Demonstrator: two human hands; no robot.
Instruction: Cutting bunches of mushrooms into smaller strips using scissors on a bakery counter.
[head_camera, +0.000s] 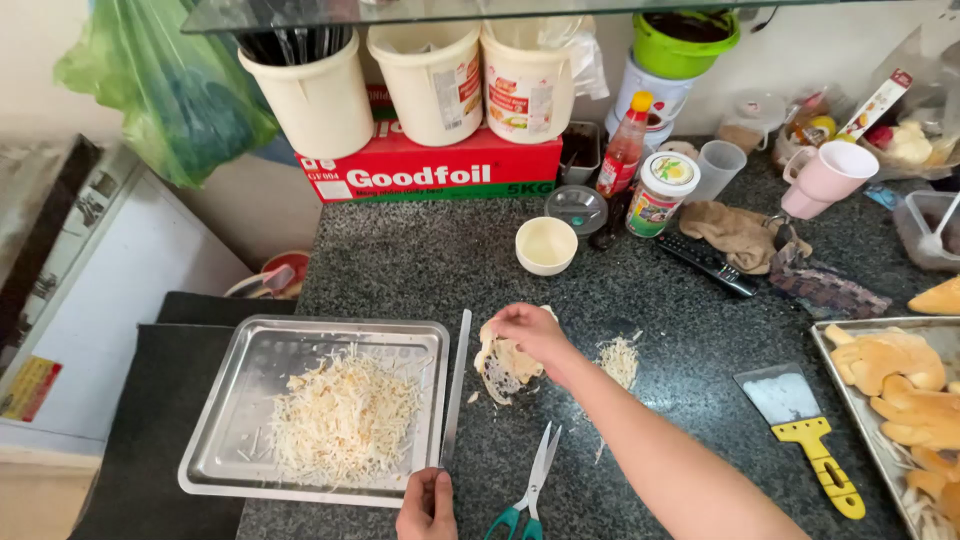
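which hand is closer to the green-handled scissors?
Left. The left hand grips the long knife just left of the scissors, almost beside the handles. The right hand is farther up the counter, on the pale mushroom piece.

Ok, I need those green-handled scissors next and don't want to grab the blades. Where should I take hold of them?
Grip the scissors by the green loops at the near counter edge, coming from below, your own side. The blades point up and away toward the mushroom piece under the right hand, slightly spread. The loops lie just right of the left hand, which holds the long knife, so that hand is nearest.
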